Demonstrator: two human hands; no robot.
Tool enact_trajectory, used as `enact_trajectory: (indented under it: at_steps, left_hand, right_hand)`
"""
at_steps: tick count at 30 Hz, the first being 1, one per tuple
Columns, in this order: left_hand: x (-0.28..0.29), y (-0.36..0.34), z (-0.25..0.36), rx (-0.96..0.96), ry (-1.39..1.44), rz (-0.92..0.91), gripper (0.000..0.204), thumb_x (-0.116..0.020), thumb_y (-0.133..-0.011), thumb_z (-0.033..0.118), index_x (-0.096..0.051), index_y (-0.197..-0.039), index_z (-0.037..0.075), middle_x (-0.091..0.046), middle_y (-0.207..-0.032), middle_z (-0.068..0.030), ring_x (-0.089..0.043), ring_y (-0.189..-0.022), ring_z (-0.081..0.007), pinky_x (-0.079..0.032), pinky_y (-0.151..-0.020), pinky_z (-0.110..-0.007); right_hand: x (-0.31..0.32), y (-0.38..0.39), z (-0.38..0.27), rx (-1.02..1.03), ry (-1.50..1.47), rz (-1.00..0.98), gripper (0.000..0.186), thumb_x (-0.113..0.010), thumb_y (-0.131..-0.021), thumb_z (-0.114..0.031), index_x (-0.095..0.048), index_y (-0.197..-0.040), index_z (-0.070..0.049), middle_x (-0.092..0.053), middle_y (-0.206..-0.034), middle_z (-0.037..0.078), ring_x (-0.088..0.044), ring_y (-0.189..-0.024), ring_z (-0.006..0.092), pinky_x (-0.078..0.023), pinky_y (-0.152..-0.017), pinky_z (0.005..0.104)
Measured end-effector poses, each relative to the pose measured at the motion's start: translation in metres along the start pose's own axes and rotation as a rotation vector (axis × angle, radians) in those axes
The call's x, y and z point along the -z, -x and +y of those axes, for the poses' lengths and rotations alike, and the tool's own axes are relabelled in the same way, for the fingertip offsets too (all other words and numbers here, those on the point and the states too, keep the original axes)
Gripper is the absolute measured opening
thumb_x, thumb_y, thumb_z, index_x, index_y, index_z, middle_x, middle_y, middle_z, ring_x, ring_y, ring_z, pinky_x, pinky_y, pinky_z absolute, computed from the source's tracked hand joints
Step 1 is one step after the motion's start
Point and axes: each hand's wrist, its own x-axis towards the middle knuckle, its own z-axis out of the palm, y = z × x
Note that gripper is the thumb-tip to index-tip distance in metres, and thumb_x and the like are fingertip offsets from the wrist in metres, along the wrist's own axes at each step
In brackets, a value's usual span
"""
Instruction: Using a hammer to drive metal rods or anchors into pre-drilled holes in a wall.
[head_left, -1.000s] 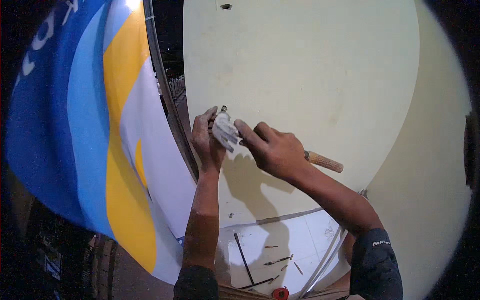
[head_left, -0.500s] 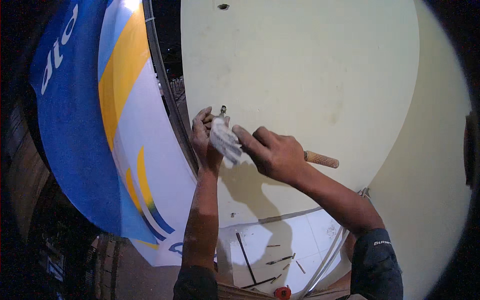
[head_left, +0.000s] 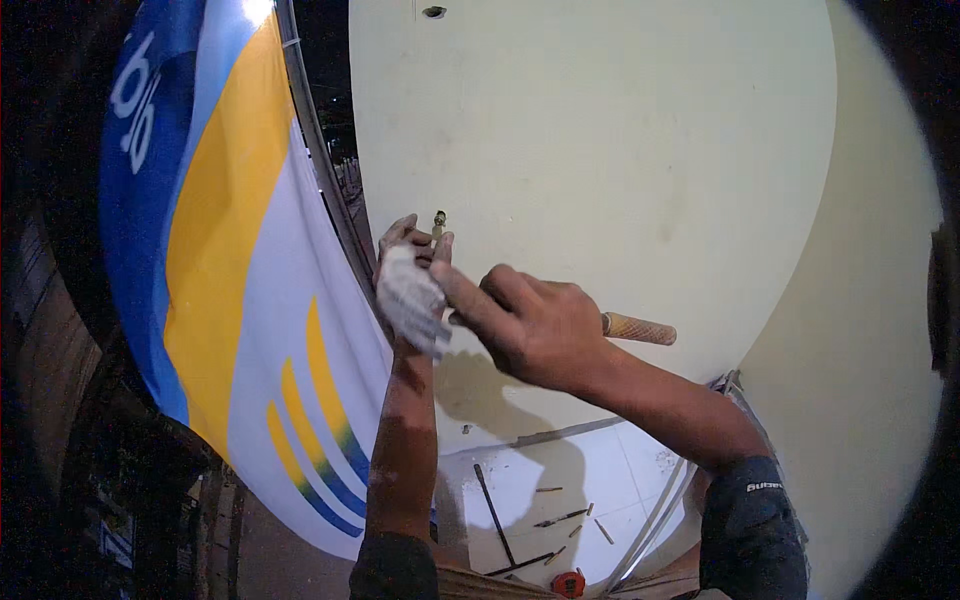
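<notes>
we are gripping a hammer [head_left: 413, 300] beside a metal anchor [head_left: 439, 226] near the left edge of a cream wall [head_left: 600, 150]

we are closing our right hand [head_left: 540, 320] around the hammer's handle close under the head, with the fingers curling together and the thumb lying forward toward the metal. the grey claw head is blurring and covering part of our left wrist and palm. behind our right fist, the tan textured grip [head_left: 640, 328] is sticking out toward the wall's right edge.

our left hand [head_left: 403, 238] is pinching the lower end of the anchor, forefinger and thumb standing on either side of it; we cannot tell how the lower fingers are bending, since the hammer head is hiding them. the anchor is sitting at the wall, well below a dark hole [head_left: 433, 12] near the upper-left corner.

to our left, a blue, yellow and white banner [head_left: 220, 250] is hanging just outside the wall's left edge.

below the wall's lower edge, a white tiled floor [head_left: 605, 465] is spreading out. a black t-shaped bar [head_left: 494, 518] is lying toward its left edge, a slim dark tool [head_left: 560, 519] is resting just to the right of that, small thin sticks [head_left: 603, 531] are scattering around it, and a red round-cornered object [head_left: 568, 584] is sitting at the near edge.
</notes>
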Motion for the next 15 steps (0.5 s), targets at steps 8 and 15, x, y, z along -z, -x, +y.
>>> enact_trajectory:
  at_steps: [8,15]
  left_hand:
    - [0.011,-0.004,0.016,0.443,0.78,0.123,0.038,-0.066,-0.093,0.014,-0.055,-0.127,-0.001,-0.064,-0.099,-0.0091,-0.064,-0.083,-0.0109,-0.053,-0.071,-0.022]
    - [0.012,0.001,0.01,-0.184,-0.208,0.034,0.043,-0.079,-0.088,0.023,-0.06,-0.12,0.001,-0.067,-0.09,-0.0073,-0.065,-0.077,-0.0141,-0.055,-0.071,-0.028]
  right_hand:
    - [-0.009,-0.009,0.018,-0.199,0.068,-0.189,0.058,-0.062,-0.089,-0.019,-0.046,-0.146,-0.02,-0.061,-0.092,0.01,-0.069,-0.075,0.0272,-0.057,-0.05,0.0415]
    - [0.006,0.013,-0.005,-0.068,0.03,0.03,0.06,-0.069,-0.087,-0.021,-0.051,-0.144,-0.022,-0.055,-0.077,0.003,-0.06,-0.057,0.0219,-0.049,-0.042,0.0367]
